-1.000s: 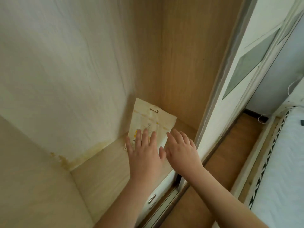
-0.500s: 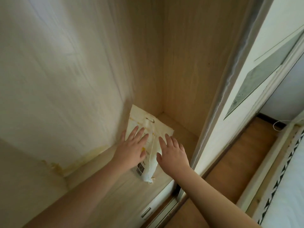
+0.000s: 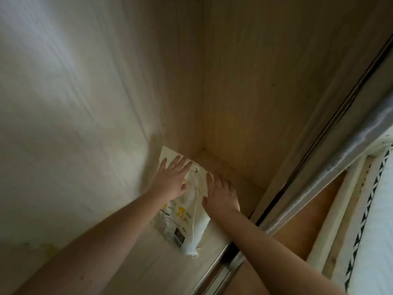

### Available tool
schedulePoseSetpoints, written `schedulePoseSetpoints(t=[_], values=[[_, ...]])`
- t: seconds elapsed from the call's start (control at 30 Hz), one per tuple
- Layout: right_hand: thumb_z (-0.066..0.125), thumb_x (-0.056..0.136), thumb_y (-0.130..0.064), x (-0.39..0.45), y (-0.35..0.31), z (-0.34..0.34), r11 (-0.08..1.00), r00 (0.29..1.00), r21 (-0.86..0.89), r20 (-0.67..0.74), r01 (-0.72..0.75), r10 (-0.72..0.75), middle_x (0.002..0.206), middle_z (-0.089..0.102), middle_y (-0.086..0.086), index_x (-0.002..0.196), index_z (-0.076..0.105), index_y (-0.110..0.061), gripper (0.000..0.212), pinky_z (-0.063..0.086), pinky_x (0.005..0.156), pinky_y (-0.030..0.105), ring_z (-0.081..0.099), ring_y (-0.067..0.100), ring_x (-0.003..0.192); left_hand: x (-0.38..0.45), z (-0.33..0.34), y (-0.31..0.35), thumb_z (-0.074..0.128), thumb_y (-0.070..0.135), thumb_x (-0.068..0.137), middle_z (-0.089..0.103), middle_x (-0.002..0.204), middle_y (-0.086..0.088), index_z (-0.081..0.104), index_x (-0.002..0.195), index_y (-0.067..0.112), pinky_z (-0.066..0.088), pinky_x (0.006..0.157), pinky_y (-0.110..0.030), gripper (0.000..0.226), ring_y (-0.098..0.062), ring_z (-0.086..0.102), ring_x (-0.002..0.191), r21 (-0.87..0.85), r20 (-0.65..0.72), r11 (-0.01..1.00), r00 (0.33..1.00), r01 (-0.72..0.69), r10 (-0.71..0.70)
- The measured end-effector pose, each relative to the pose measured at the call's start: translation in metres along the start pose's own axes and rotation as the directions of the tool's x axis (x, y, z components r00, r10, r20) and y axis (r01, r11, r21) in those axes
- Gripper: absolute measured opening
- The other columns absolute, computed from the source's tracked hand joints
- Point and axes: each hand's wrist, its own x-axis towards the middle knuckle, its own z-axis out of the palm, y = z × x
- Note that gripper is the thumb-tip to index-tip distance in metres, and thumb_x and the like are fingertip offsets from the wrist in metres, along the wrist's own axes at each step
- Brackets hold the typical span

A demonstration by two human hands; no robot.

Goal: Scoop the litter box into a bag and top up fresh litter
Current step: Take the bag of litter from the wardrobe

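Note:
A cream litter bag (image 3: 182, 220) with yellow print and a dark code square lies in the back corner of a wooden cupboard, creased down its middle. My left hand (image 3: 172, 182) lies flat on the bag's upper left part with the fingers spread. My right hand (image 3: 221, 194) rests against the bag's right side, fingers apart and pointing at the corner. Neither hand is closed around the bag. No litter box or scoop is in view.
The cupboard floor (image 3: 148, 262) and its pale walls close in on the left and back. A sliding-door track (image 3: 221, 267) and metal door frame (image 3: 340, 145) run along the right. Beyond them are a wooden room floor (image 3: 297, 220) and a patterned mattress edge (image 3: 374, 209).
Both hands have slid further up the bag toward the corner. The bag has creased between them, and its lower end now shows below my wrists.

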Motion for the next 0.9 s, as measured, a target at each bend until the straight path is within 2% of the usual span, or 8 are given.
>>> schedulePoseSetpoints(t=[0.2,0.3,0.43,0.5,0.57,0.63,0.77,0.9], values=[[0.032,0.101,-0.035,0.051,-0.007,0.006,0.993,0.999,-0.115,0.027,-0.017,0.020,0.160,0.000,0.015,0.152,-0.005,-0.005,0.070,0.005,0.119,0.042,0.002,0.030,0.148,0.046,0.018,-0.019,0.058,0.033,0.093,-0.004,0.165,-0.003,0.004,0.157,0.020,-0.001,0.118,-0.052,0.085,-0.021,-0.005,0.151,0.062,0.012,0.997,0.999,-0.047,0.046],[0.031,0.101,-0.041,0.064,-0.010,0.012,0.991,0.997,-0.119,0.035,-0.068,0.072,0.159,0.009,0.016,0.151,-0.005,-0.003,0.072,0.010,0.119,0.041,0.011,0.030,0.146,0.061,0.017,-0.025,0.060,0.021,0.091,-0.004,0.165,-0.002,0.001,0.157,0.020,0.000,0.118,-0.056,0.088,-0.020,-0.003,0.151,0.083,0.038,0.995,0.998,-0.052,0.049],[0.034,0.101,-0.034,0.063,-0.013,0.020,0.992,0.996,-0.092,0.009,-0.083,0.084,0.146,0.035,0.018,0.151,0.000,-0.002,0.068,0.030,0.109,0.040,0.039,0.030,0.131,0.066,0.023,-0.028,0.058,0.017,0.089,0.030,0.154,-0.003,0.018,0.154,0.021,0.000,0.121,-0.050,0.076,-0.021,0.022,0.145,0.115,0.098,0.991,0.994,-0.066,0.054],[0.036,0.100,-0.026,0.057,-0.015,0.022,0.994,0.997,-0.077,-0.008,-0.079,0.078,0.143,0.037,0.017,0.151,0.005,-0.003,0.064,0.033,0.104,0.039,0.042,0.029,0.126,0.064,0.031,-0.033,0.063,0.016,0.084,0.049,0.135,-0.001,0.038,0.146,0.022,0.009,0.120,-0.047,0.067,-0.022,0.041,0.132,0.111,0.008,0.989,0.995,-0.101,0.101],[0.039,0.097,-0.016,0.049,-0.018,0.024,0.994,0.995,-0.066,-0.052,-0.084,0.081,0.137,0.042,0.016,0.147,0.019,-0.006,0.054,0.035,0.100,0.038,0.045,0.028,0.122,0.059,0.038,-0.039,0.076,0.017,0.071,0.062,0.112,0.000,0.062,0.124,0.022,0.028,0.113,-0.046,0.055,-0.022,0.056,0.111,0.149,-0.103,0.979,0.983,-0.138,0.154],[0.040,0.095,-0.009,0.041,-0.023,0.024,0.996,0.994,-0.048,-0.082,-0.080,0.076,0.129,0.049,0.014,0.136,0.033,-0.008,0.041,0.039,0.094,0.036,0.050,0.027,0.116,0.048,0.040,-0.044,0.083,0.016,0.059,0.066,0.091,0.001,0.074,0.099,0.024,0.046,0.094,-0.041,0.042,-0.022,0.062,0.091,0.194,-0.136,0.961,0.965,-0.195,0.223],[0.045,0.092,-0.002,0.016,-0.042,0.023,0.999,0.998,-0.039,-0.055,-0.004,0.002,0.106,0.064,0.011,0.127,0.041,-0.008,0.037,0.043,0.066,0.033,0.063,0.027,0.094,0.015,0.036,-0.050,0.081,0.005,0.038,0.059,0.068,-0.002,0.070,0.067,0.017,0.047,0.060,-0.031,0.034,-0.023,0.060,0.065,0.221,-0.179,0.938,0.934,-0.268,0.310],[0.049,0.084,0.006,-0.009,-0.061,0.024,0.999,0.999,0.006,0.004,0.042,-0.042,0.099,0.068,0.011,0.124,0.045,-0.007,0.042,0.041,0.060,0.032,0.066,0.029,0.088,-0.018,0.041,-0.054,0.078,-0.004,0.042,0.057,0.065,-0.003,0.067,0.072,0.012,0.049,0.058,-0.031,0.036,-0.024,0.058,0.060,0.174,-0.217,0.930,0.908,-0.325,0.358]])
